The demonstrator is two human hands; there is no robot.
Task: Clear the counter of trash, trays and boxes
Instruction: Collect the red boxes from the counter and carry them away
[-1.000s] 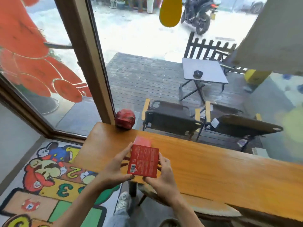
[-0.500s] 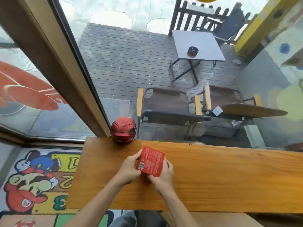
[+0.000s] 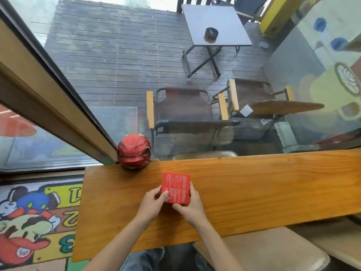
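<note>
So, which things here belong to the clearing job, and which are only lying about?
Part of the job:
- red box, held over the counter
- left hand and right hand, both gripping the box

Just lying about:
- red helmet-shaped object at the counter's far left corner
- stool under the counter
- chairs, table and dark ashtray-like item outside the window

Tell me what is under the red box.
Under the small red cardboard box lies the wooden counter. The left hand and right hand grip its sides. The box covers whether its base touches the wood.
</note>
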